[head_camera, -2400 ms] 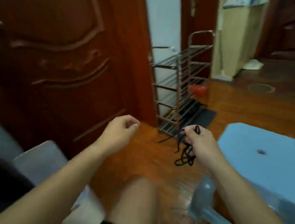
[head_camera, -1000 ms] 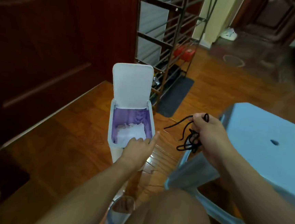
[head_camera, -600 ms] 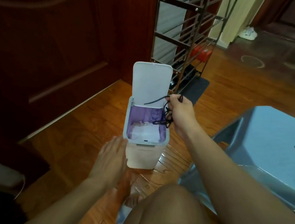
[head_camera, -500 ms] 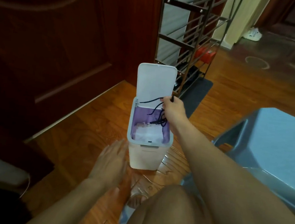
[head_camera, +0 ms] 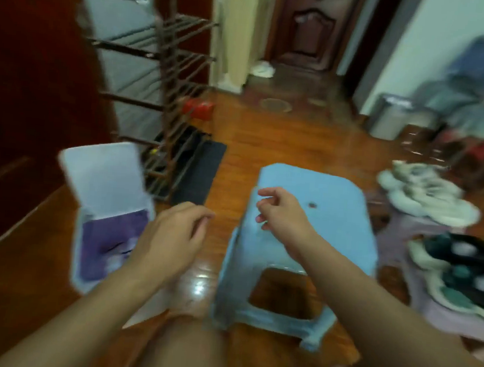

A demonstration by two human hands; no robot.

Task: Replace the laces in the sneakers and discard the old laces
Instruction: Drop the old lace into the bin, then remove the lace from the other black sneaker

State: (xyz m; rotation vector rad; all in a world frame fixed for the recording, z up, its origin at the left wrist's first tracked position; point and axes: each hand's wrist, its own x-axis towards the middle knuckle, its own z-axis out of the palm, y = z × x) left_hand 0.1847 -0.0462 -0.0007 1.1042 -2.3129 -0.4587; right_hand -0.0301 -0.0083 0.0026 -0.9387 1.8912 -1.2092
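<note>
Bin [head_camera: 82,257], small and white, stands on the wood floor [head_camera: 267,144] with its lid [head_camera: 103,177] tipped up. Purple liner inside; dark strands of the old laces [head_camera: 119,249] lie in it on something pale, blurred. Left hand [head_camera: 172,235] hangs just right of the bin's rim, fingers loosely curled, holding nothing. Right hand [head_camera: 283,212] over the blue stool [head_camera: 312,236], fingers relaxed and half bent, holding nothing. Pale sneakers [head_camera: 427,196] lie on the floor well to the right.
</note>
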